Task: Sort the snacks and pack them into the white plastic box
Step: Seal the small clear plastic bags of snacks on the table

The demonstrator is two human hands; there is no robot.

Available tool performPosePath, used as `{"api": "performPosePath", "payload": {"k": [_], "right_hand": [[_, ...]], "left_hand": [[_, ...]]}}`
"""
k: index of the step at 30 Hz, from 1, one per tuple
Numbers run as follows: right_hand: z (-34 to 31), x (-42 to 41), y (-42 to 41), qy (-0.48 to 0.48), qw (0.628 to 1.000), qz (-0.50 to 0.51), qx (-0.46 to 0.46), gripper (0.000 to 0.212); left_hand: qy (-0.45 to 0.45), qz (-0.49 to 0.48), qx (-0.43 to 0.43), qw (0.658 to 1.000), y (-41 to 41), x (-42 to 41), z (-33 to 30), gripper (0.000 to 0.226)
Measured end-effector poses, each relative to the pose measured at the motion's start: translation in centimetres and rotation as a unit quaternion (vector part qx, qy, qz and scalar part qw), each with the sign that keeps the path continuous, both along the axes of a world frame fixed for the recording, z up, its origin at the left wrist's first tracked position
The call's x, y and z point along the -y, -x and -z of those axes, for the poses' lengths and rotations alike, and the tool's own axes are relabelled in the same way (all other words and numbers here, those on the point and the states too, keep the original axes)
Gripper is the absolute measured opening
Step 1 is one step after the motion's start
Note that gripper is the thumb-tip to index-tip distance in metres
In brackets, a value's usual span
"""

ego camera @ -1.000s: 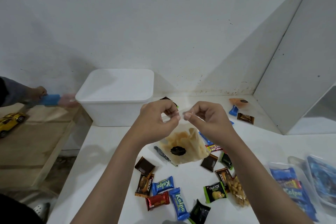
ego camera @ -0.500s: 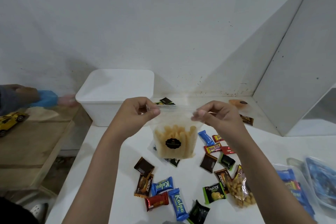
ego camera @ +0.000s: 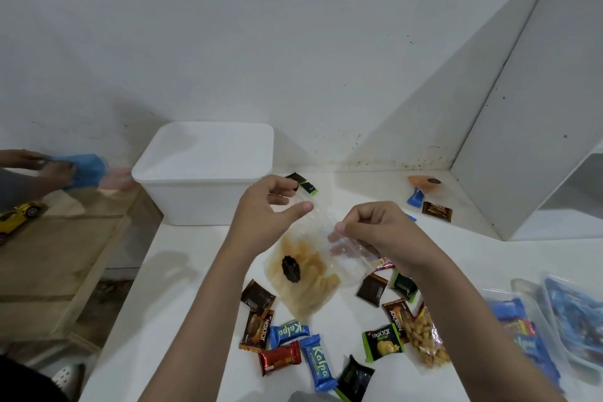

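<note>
Left hand (ego camera: 261, 215) released snack bag (ego camera: 306, 274); bag tilted.

Pinched between the right hand's fingertips (ego camera: 339, 228) is a clear, glossy, crinkled plastic bag (ego camera: 329, 238). Below them lie shiny foil-like wrappers (ego camera: 280, 357); beyond the left hand's fingers (ego camera: 284, 184) stands a smooth matt white plastic box (ego camera: 202, 173).

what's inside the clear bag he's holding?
The clear bag holds pale yellow stick-shaped snacks, bunched at its lower end; a dark round label sits on its front. Its upper part looks empty. The right hand pinches its top edge, hiding that part.
</note>
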State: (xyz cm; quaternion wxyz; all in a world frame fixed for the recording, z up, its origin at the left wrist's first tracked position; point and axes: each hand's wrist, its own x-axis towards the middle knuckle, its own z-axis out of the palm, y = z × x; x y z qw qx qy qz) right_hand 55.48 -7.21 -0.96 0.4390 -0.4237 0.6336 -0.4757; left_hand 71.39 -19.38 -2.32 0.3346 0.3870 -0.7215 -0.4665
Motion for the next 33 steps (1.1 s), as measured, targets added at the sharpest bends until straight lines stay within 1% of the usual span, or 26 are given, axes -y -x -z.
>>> {"api": "performPosePath", "payload": {"k": [1,2,3,5,7,9,12,15,20,22,24,26,27,29,30,31,32,33], "right_hand": [[0.2,0.1,-0.1,-0.003,1.000,0.023,0.013,0.019],[0.4,0.1,-0.2,-0.003,0.999,0.043,0.020,0.020],[0.6,0.1,-0.3,-0.002,0.998,0.057,0.019,0.020],[0.9,0.1,-0.3,-0.001,0.998,0.060,0.012,0.018],[1.1,0.0,-0.4,-0.008,0.999,0.047,0.000,0.015],[1.3,-0.2,-0.3,-0.010,0.999,0.046,-0.001,0.015],[1.6,-0.4,0.0,-0.008,0.997,0.067,0.039,0.014],[1.9,-0.6,0.3,-0.003,0.994,0.091,0.059,0.019],[2.4,-1.2,0.8,0.002,0.993,0.111,0.050,0.019],[2.6,-1.6,1.3,0.012,0.993,0.118,0.026,0.023],[2.7,-1.9,2.0,0.017,0.991,0.131,-0.010,0.029],[2.9,-2.4,3.0,0.008,0.989,0.147,-0.001,0.034],[2.9,-2.7,3.6,0.002,0.987,0.156,0.026,0.035],[2.9,-3.4,5.2,-0.009,0.980,0.170,0.097,0.031],[2.9,-3.8,6.1,-0.014,0.976,0.176,0.125,0.027],[3.0,-4.2,7.0,-0.015,0.973,0.181,0.144,0.024],[3.2,-4.5,8.1,-0.014,0.970,0.185,0.156,0.023],[3.4,-4.9,9.1,-0.013,0.968,0.188,0.164,0.023]], "left_hand": [[0.002,-0.043,0.012,0.999,0.4,-0.4,0.1,0.027],[-0.007,-0.066,0.016,0.998,0.7,-0.8,0.1,0.027],[-0.030,-0.060,0.014,0.998,1.0,-1.2,0.2,0.029],[-0.094,0.008,-0.001,0.996,1.5,-1.8,0.4,0.035],[-0.123,0.065,-0.004,0.990,1.9,-2.3,0.7,0.036],[-0.118,0.085,-0.002,0.989,2.2,-2.4,1.0,0.030],[-0.120,0.113,-0.014,0.986,2.4,-2.5,1.2,0.018],[-0.106,0.127,-0.010,0.986,2.5,-2.7,1.5,0.016],[-0.097,0.133,-0.041,0.985,3.4,-3.1,2.2,0.019],[-0.091,0.119,-0.053,0.987,4.2,-3.6,2.3,0.019],[-0.068,0.101,-0.054,0.991,5.2,-4.1,2.6,0.015],[-0.064,0.086,-0.044,0.993,6.2,-4.6,3.1,0.004],[-0.065,0.078,-0.019,0.995,6.6,-4.8,3.6,0.018],[-0.061,0.094,0.061,0.992,7.3,-4.7,4.9,0.069],[-0.060,0.116,0.105,0.986,7.7,-4.7,5.5,0.096],[-0.060,0.146,0.147,0.977,8.2,-4.8,6.1,0.118],[-0.055,0.176,0.186,0.965,8.8,-5.0,6.7,0.132],[-0.050,0.202,0.218,0.953,9.6,-5.3,7.3,0.140]]}}
